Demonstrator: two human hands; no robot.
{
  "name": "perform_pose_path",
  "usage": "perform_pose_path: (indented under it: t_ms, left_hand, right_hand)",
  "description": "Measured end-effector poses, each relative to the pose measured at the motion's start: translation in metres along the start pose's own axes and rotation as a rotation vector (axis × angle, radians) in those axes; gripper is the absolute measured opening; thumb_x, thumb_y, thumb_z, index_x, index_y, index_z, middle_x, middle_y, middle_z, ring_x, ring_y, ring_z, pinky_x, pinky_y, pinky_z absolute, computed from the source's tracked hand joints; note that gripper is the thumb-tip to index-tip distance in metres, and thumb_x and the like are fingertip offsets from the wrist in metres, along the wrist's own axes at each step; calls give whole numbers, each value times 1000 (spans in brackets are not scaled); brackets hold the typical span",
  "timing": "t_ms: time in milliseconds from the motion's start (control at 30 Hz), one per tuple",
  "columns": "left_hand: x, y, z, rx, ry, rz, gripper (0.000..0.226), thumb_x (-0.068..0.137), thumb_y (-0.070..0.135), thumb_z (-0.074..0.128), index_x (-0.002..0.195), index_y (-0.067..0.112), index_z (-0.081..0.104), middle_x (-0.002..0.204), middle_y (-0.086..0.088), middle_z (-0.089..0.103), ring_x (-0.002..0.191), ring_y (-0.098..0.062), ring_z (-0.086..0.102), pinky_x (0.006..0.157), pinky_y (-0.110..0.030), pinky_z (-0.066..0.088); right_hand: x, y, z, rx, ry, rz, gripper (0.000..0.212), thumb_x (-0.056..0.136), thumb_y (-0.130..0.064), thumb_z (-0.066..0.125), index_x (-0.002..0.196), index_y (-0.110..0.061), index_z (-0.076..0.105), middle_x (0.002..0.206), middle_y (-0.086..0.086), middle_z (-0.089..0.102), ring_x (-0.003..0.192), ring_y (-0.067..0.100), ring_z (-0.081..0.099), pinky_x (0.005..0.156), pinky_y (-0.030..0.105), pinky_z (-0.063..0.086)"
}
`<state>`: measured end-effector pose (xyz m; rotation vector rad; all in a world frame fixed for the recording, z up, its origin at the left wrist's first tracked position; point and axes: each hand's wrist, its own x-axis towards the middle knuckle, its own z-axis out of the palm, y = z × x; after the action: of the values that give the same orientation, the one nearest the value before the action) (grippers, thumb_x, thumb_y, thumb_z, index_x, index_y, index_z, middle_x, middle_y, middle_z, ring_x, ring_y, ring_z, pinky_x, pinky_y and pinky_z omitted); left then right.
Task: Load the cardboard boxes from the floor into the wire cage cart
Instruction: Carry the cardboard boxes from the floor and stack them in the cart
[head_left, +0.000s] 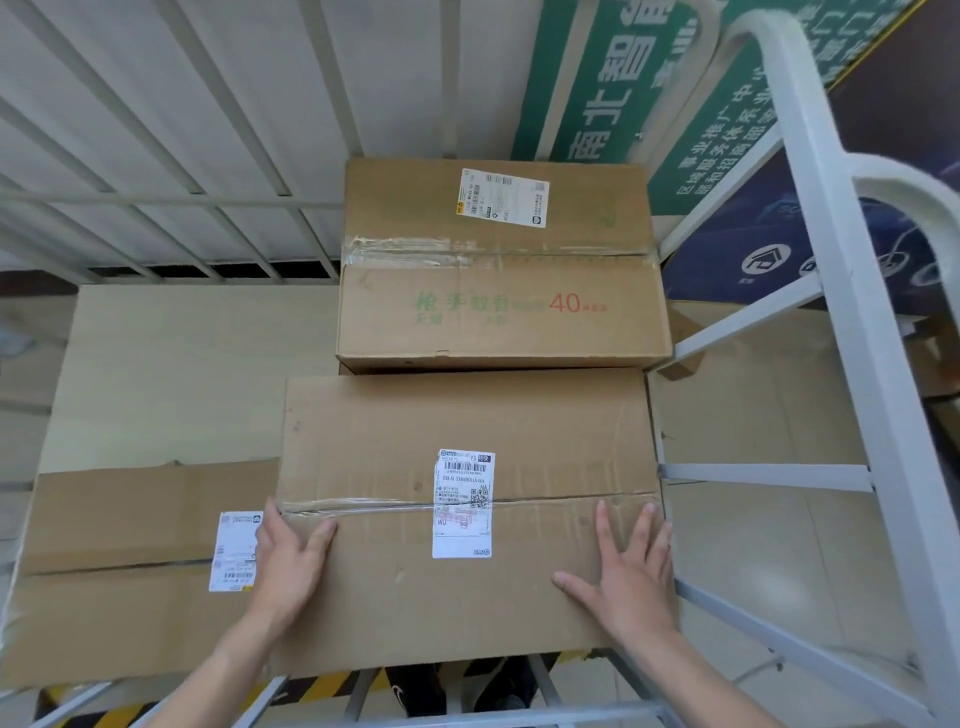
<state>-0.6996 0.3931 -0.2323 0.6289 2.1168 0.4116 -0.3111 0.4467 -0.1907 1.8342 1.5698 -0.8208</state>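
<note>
Inside the wire cage cart (810, 171): the labelled box (395, 587). Left hand (293, 561) laid over its left edge, right hand (631, 582) flat near its right edge, fingers straight and spread, clamped on nothing, probably to slide it square. Right behind it, a printed box (498, 312); lower on its left, another box (119, 597). Along its right, cart bars, with little slack.

Matt brown cardboard boxes (467, 525) carry glossy clear tape (363, 505) and white paper labels (463, 503). The cage cart (810, 171) is painted metal.
</note>
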Motion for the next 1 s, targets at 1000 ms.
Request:
perform_pose_path:
  t_ms: [1000]
  left_hand:
    - [-332, 194, -74, 382, -188, 521, 66, 104, 42, 42, 160, 24, 12, 168, 0, 10, 155, -17, 3, 122, -36, 11]
  right_hand:
    - [-288, 10, -147, 389, 315, -160, 79, 96, -68, 29, 158, -39, -10, 168, -1, -14, 154, 25, -11, 123, 46, 9]
